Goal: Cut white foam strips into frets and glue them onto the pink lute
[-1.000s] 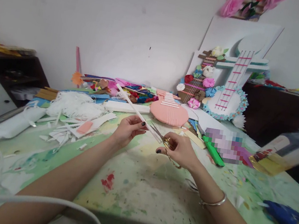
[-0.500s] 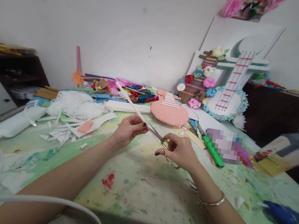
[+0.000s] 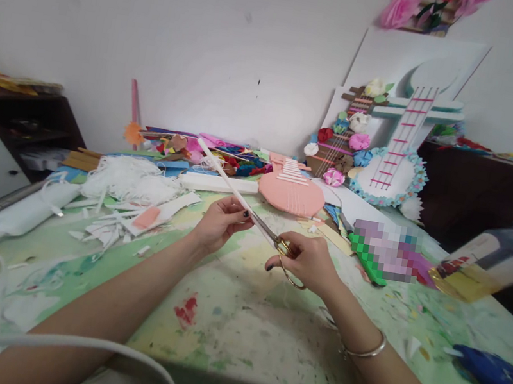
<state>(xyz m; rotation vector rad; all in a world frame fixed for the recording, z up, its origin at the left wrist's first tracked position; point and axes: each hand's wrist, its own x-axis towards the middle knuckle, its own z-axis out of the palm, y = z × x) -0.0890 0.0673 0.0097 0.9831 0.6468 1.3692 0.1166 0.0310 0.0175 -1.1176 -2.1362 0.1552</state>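
Above the middle of the paint-stained table, my left hand point(image 3: 219, 224) pinches a long, thin white strip point(image 3: 216, 165) that slants up and away to the left. My right hand point(image 3: 307, 260) grips gold-handled scissors point(image 3: 286, 256) by the finger loops. The scissor blades point up-left and lie along the strip's near end, close to my left fingertips. Whether the blades are cutting into the strip I cannot tell. Just behind my hands lies a pink pipa-shaped paper craft point(image 3: 291, 194) with white bars and thin strings on it.
White scraps point(image 3: 109, 227) and a heap of white string point(image 3: 134, 180) lie at left. A green cutter point(image 3: 367, 259), a bottle of yellow liquid point(image 3: 472, 271) and a blue glue gun point(image 3: 486, 371) are at right. A white cable point(image 3: 115, 346) crosses my left forearm. Decorated instrument crafts point(image 3: 390, 174) lean on the wall.
Almost nothing differs. Both hands keep their places, and the scissors have shifted very slightly along the strip.
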